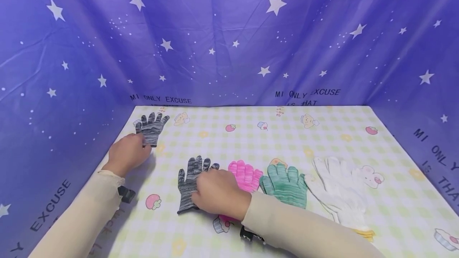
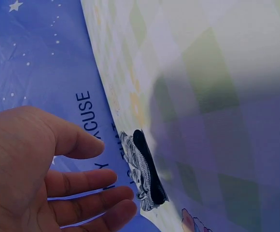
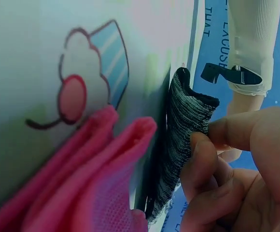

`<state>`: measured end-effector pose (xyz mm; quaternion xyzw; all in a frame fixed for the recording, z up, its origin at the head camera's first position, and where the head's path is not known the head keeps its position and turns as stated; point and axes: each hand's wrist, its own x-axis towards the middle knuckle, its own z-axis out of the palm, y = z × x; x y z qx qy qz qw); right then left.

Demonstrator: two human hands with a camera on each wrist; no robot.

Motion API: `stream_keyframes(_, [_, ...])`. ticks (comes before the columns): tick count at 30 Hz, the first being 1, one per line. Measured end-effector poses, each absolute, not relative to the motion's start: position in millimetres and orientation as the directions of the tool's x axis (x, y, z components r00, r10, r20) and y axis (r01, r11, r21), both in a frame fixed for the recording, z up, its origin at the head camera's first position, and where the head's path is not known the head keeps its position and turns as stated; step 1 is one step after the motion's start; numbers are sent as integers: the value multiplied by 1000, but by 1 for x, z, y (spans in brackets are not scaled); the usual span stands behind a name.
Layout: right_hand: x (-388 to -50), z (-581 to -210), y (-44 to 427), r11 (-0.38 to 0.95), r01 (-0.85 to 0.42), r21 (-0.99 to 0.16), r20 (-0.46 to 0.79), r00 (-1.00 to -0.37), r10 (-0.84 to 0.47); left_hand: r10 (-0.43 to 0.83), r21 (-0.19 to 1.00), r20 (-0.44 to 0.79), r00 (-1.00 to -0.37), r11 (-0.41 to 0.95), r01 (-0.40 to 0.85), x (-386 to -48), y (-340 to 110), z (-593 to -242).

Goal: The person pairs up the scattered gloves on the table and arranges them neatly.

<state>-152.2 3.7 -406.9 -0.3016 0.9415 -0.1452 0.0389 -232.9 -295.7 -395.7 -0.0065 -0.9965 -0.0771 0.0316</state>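
Observation:
A black-and-grey knit glove [image 1: 152, 127] lies at the table's far left corner. Just at its cuff is my left hand [image 1: 128, 153]; in the left wrist view its fingers are spread and relaxed, apart from the glove's cuff [image 2: 142, 169]. A second black-and-grey glove [image 1: 187, 188] lies nearer the middle. My right hand [image 1: 221, 192] pinches that glove by its edge near the cuff, between thumb and finger, as the right wrist view shows [image 3: 181, 140]. Pink gloves [image 1: 244, 174] lie right beside it, partly hidden by the right hand.
Green gloves [image 1: 287, 186] and white gloves [image 1: 340, 194] with a yellow cuff edge lie in a row to the right, the right forearm crossing in front. The checked tabletop [image 1: 215, 142] ends at a purple star-printed curtain [image 1: 229, 59] behind and at both sides.

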Motion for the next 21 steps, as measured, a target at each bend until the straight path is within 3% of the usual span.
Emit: stream_keyframes(21, [-141,-419,11,785,-564,-255,-28,-808,-589,-19,168,-4,-1000,986,-19,-226,-297,-404])
